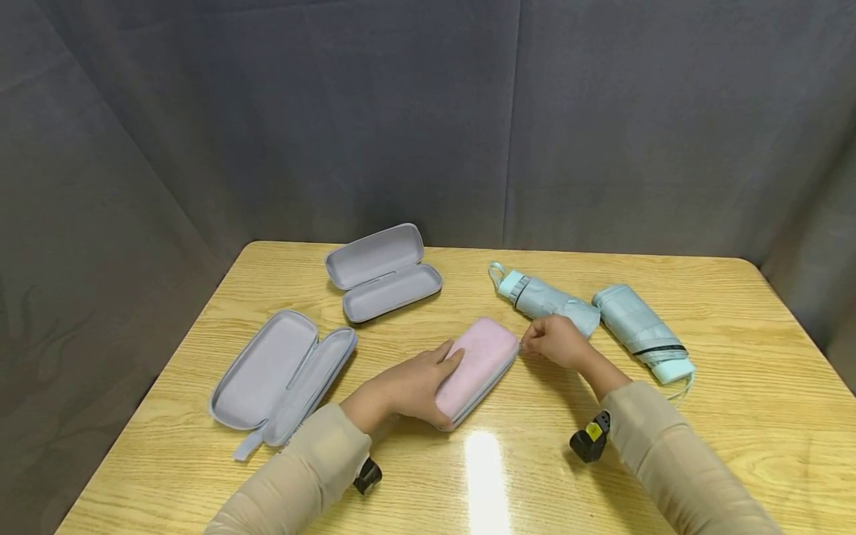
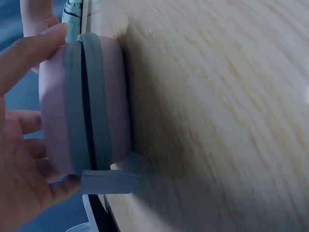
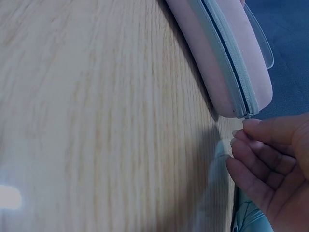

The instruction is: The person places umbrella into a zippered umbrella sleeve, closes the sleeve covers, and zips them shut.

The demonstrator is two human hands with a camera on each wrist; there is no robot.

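Note:
A pink zippered case (image 1: pixel 478 364) lies on the table, slanting away from me. My left hand (image 1: pixel 417 386) grips it from the left, thumb at the near end and fingers over the top. At its far right corner, my right hand (image 1: pixel 555 342) pinches the small zipper pull (image 3: pixel 248 116) between thumb and finger. Along the case's side runs a grey zipper (image 2: pixel 99 106) with a dark gap between its two tapes. A grey fabric tab (image 2: pixel 110 181) sticks out at the near end. The pull is mostly covered by my fingertips.
Two grey cases stand spread wide, one at left (image 1: pixel 264 371) and one behind (image 1: pixel 388 279). Two folded light-blue umbrellas lie at right, one (image 1: pixel 545 297) just behind my right hand, the other (image 1: pixel 638 327) farther right. A dark curtain (image 1: pixel 468 126) hangs behind the wooden table (image 1: pixel 749 416).

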